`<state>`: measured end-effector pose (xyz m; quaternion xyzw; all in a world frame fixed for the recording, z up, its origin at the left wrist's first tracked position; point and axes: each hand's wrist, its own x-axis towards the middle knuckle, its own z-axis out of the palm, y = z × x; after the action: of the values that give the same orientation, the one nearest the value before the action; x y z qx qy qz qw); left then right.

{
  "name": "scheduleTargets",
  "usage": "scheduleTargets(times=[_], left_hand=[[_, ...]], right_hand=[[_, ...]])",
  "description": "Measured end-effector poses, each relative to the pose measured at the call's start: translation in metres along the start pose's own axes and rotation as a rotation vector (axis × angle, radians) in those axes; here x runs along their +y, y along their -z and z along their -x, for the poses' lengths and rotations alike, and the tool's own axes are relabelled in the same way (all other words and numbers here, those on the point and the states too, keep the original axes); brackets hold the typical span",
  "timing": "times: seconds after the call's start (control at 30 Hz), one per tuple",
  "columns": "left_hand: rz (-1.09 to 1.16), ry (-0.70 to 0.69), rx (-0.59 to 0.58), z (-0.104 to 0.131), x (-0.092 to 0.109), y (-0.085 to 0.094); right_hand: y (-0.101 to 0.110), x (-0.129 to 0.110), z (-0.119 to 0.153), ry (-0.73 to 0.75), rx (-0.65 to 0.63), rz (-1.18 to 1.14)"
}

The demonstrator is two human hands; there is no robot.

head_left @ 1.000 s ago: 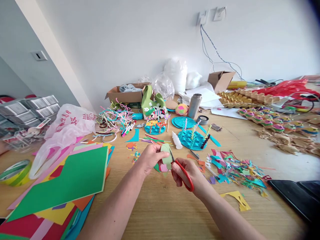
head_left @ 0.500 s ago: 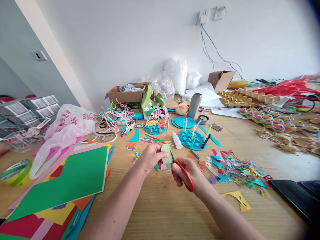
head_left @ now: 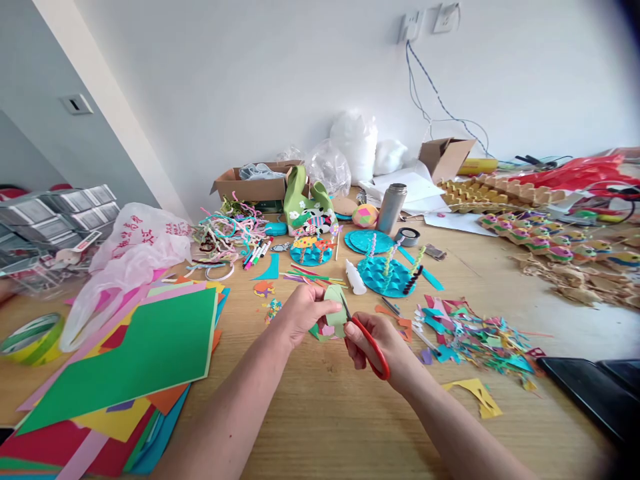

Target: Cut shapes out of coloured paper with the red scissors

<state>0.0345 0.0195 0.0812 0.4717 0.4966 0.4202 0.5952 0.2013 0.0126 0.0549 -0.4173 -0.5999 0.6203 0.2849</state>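
My left hand point(head_left: 306, 312) pinches a small piece of light green paper point(head_left: 335, 311) between thumb and fingers, above the middle of the wooden table. In my right hand point(head_left: 373, 340) is a pair of scissors with red handles point(head_left: 376, 350). Their dark blades lie against the right edge of the green paper; whether they are parted I cannot tell. Just under the paper, bits of pink and darker green paper show, partly hidden by it. Beyond my hands stand a white glue bottle point(head_left: 355, 277) and a blue scalloped base point(head_left: 387, 276) with pipe cleaners upright in it.
Coloured paper sheets point(head_left: 150, 347) are stacked at the left, with a roll of tape point(head_left: 33, 339) beside them. Paper scraps point(head_left: 485, 337) are strewn on the right, near a black flat device point(head_left: 575, 383). Pipe cleaners point(head_left: 227, 230), a metal flask point(head_left: 391, 208) and egg cartons point(head_left: 500, 193) stand further back.
Both hands keep nearly the same place, with the scissors still at the paper's right edge. The view has shifted very slightly.
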Motion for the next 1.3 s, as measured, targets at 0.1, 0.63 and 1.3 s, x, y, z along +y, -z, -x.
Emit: scheduleTargets(times=[0.1,0.63,1.3], left_hand=[[0.001,0.003,0.004,0.0,0.0,-0.001],[0.057,-0.002,0.046,0.0,-0.001,-0.001],[0.057,0.018,0.021,0.001,0.001,-0.001]], right_hand=[[0.0,0.002,-0.001,0.007,-0.001,-0.014],[0.0,0.005,-0.003,-0.005,0.016,-0.014],[-0.002,0.002,-0.002,-0.025,0.03,-0.017]])
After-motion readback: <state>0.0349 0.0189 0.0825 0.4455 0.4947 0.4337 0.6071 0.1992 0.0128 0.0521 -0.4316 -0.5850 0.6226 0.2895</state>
